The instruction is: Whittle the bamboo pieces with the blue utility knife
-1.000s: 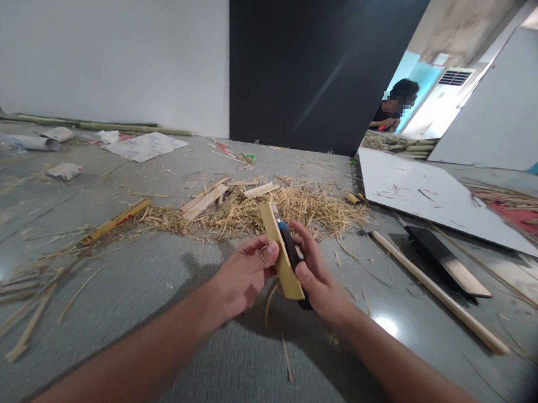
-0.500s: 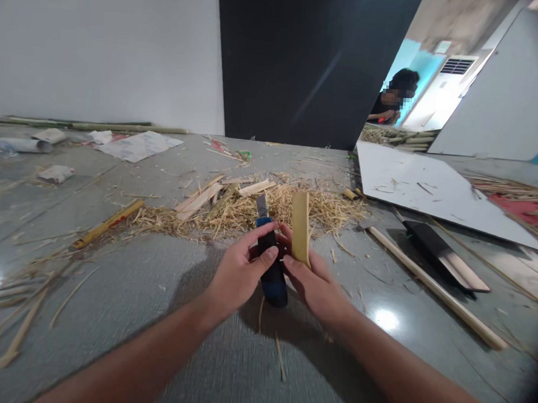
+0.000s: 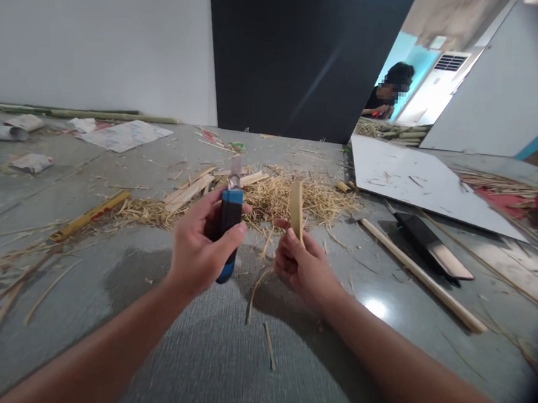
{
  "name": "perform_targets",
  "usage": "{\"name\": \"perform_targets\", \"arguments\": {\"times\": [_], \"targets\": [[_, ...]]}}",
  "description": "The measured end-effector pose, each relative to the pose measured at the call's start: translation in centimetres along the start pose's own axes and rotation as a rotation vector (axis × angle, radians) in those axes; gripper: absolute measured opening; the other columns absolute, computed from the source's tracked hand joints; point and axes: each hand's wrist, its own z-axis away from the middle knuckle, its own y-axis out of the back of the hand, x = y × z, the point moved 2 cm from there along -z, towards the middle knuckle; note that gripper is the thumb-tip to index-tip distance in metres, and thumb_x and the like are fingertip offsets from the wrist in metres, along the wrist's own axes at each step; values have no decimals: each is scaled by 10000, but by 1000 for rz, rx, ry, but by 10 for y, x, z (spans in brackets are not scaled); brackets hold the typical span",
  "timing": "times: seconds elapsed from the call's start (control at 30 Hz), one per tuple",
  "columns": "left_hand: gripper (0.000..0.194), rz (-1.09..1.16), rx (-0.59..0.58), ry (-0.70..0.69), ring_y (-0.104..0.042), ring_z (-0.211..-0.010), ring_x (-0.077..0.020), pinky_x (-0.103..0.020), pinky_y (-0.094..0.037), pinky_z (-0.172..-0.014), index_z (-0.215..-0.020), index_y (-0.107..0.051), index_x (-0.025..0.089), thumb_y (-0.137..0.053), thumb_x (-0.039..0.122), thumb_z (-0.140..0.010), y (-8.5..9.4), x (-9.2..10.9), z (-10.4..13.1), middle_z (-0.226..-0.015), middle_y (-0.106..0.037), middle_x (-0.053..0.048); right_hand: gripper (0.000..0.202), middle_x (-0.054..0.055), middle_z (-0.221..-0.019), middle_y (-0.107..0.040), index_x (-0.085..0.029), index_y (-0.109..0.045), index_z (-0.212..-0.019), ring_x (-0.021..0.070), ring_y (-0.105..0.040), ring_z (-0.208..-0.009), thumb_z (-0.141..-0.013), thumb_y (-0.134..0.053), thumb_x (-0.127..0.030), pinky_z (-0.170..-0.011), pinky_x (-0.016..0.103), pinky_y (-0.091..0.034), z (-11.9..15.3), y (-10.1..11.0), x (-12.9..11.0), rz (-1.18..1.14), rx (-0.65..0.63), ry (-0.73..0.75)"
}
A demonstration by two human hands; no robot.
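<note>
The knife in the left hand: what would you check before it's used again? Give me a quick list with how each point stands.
1. Knife held by its handle in the left hand: ok.
2. Left thumb off the blade: ok, it lies on the handle below it.
3. Pale yellow strip gripped by the right hand: ok, held near its lower end.
4. Right hand apart from the blade: ok, there is a gap between them.
5. Floor ahead free of scraps: not ok, a pile of shavings lies there.
6. Blade's edge sharp: cannot tell.
</note>
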Motion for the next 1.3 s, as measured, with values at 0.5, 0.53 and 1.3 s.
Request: {"name": "perform_targets", "arguments": {"times": [0.5,0.53,1.3], "targets": [[623,-1117,-670,-293,-591,-1130,-279,-454,-507,-889,-1497,-204,233,-388,448,-942,-10,-23,13,-1362,-541,-121,152,-94,-489,-306,-196,-608,-836,60,-176,-390,-871,-563,-337,-326,138,-226,2,3,-5,-420,-35,-295],[625,-1153,-685,-266,-613,-1094,-285,-459,-521,-855,-1502,-182,228,-356,461,-949,-11,-23,14,-1334,-564,-127,182,-101,-482,-303,-205,-618,-871,55,-162,-377,-879,-568,-379,-314,133,-213,1,3,-4,-416,-24,-294],[534,-1057,-808,-170,-589,-1138,-248,-433,-502,-914,-1446,-309,189,-318,425,-967,-14,-27,18,-1341,-565,-101,441,-121,-406,-335,-263,-636,-1171,52,-109,-338,-863,-552,-567,-270,124,-230,6,2,-1,-320,-52,-314]]}}
